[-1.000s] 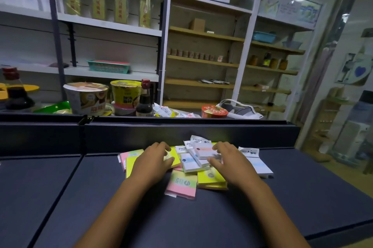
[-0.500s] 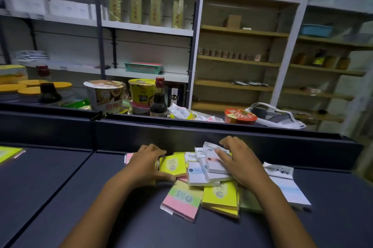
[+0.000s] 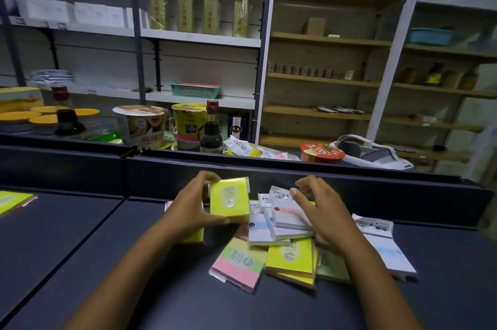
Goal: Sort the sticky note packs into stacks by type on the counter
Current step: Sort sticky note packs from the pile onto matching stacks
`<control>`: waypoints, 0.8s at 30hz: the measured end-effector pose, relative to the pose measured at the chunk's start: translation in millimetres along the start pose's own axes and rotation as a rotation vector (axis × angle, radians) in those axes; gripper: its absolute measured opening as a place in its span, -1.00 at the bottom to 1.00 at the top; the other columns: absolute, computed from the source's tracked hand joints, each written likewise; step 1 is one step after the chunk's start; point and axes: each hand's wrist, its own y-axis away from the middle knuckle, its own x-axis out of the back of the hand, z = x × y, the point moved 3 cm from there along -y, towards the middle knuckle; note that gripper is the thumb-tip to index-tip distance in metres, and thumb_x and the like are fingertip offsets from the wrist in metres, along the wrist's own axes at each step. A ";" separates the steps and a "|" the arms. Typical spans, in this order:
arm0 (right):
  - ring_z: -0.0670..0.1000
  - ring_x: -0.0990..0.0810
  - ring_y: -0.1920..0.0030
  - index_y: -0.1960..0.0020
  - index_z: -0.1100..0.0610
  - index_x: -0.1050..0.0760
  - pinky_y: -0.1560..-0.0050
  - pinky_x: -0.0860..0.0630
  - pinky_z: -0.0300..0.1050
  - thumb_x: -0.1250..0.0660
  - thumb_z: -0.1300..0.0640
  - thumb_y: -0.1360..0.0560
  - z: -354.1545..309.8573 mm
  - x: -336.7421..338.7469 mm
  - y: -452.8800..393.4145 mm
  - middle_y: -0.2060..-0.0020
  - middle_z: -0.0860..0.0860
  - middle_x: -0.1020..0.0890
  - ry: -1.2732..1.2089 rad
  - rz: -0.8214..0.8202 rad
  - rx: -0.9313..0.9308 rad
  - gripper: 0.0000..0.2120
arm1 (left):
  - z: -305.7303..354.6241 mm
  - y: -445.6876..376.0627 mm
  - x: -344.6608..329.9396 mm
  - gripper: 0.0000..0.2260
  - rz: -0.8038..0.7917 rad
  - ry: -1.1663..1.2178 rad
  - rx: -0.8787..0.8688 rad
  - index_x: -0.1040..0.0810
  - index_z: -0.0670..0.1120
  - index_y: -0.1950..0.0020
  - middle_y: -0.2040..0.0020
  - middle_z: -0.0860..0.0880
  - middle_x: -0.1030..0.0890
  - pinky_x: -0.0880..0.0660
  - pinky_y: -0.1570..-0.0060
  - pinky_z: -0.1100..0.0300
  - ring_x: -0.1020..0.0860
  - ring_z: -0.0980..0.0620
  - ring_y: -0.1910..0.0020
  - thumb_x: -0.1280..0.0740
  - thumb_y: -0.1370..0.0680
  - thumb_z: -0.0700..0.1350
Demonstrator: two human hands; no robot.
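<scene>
Yellow sticky note pack [image 3: 229, 200], centre frame: pinched upright in left hand [image 3: 191, 210] grip, lifted above the mixed pile [image 3: 285, 243] on dark worktop [image 3: 80, 262]. Right hand [image 3: 320, 211] fingers loosely curled over white packs, holding nothing.

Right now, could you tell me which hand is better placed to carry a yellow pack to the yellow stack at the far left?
Left. The left hand already grips a yellow pack and is nearer that yellow stack; the right hand hovers over the white packs.
</scene>
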 end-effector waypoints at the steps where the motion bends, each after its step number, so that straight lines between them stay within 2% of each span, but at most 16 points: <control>1: -0.10 -0.53 -0.11 -0.16 0.01 -0.48 -0.15 -0.50 -0.10 -0.27 -0.09 -0.60 0.5 0.4 0.9 -0.10 -0.08 -0.55 -0.008 0.005 -0.001 -0.77 | 3.6 0.6 0.8 -0.31 0.020 0.070 0.000 -0.38 0.09 -0.21 -0.10 0.12 -0.54 -0.54 0.08 0.37 -0.57 0.19 -0.01 -0.66 -0.22 -0.14; 5: -0.14 -0.53 -0.09 -0.13 -0.03 -0.46 -0.12 -0.49 -0.12 -0.27 -0.10 -0.59 4.5 3.3 5.5 -0.08 -0.12 -0.54 -0.021 0.022 -0.019 -0.81 | 12.0 1.8 4.1 -0.28 0.083 0.278 -0.021 -0.40 0.10 -0.26 -0.06 -0.05 -0.62 -0.63 0.07 0.13 -0.67 0.05 0.05 -0.64 -0.24 -0.28; 11: -0.08 -0.53 -0.06 -0.10 -0.05 -0.48 -0.13 -0.54 -0.03 -0.30 -0.14 -0.56 15.7 6.8 5.0 -0.02 -0.12 -0.56 0.029 -0.014 -0.094 -0.79 | 17.8 5.0 8.3 -0.27 0.122 0.384 -0.061 -0.40 0.09 -0.33 -0.08 -0.07 -0.63 -0.61 0.08 0.21 -0.67 0.00 -0.02 -0.60 -0.28 -0.30; 13: -0.07 -0.51 -0.07 -0.13 -0.05 -0.48 -0.14 -0.54 0.00 -0.31 -0.22 -0.53 20.4 6.5 5.3 -0.01 -0.12 -0.54 0.072 -0.089 -0.140 -0.70 | 17.6 6.3 10.6 -0.26 0.138 0.375 -0.070 -0.40 0.13 -0.34 -0.08 -0.05 -0.63 -0.62 0.04 0.14 -0.67 0.01 -0.03 -0.60 -0.28 -0.28; 15: -0.05 -0.47 -0.12 -0.20 -0.03 -0.47 -0.16 -0.50 -0.03 -0.31 -0.33 -0.47 22.3 6.6 7.3 -0.02 -0.11 -0.51 0.081 -0.174 -0.175 -0.53 | 16.5 6.7 12.2 -0.26 0.158 0.370 -0.068 -0.40 0.15 -0.34 -0.08 -0.04 -0.63 -0.62 0.03 0.09 -0.67 0.01 -0.03 -0.60 -0.28 -0.28; 19: -0.02 -0.33 -0.29 -0.40 -0.04 -0.38 -0.22 -0.40 -0.05 -0.35 -0.44 -0.34 19.0 2.5 11.4 -0.23 -0.04 -0.43 0.158 -0.283 -0.213 -0.24 | 17.4 7.4 10.1 -0.26 0.160 0.351 -0.068 -0.39 0.13 -0.35 -0.06 -0.03 -0.62 -0.63 0.06 0.12 -0.67 0.03 0.01 -0.60 -0.29 -0.28; 24: -0.04 -0.33 -0.21 -0.28 -0.09 -0.36 -0.17 -0.44 -0.05 -0.41 -0.43 -0.29 16.2 2.0 12.6 -0.18 -0.06 -0.43 0.147 -0.274 -0.220 -0.30 | 17.4 8.2 6.0 -0.26 0.155 0.328 -0.061 -0.38 0.13 -0.36 -0.06 -0.01 -0.62 -0.63 0.08 0.18 -0.67 0.07 0.01 -0.60 -0.30 -0.28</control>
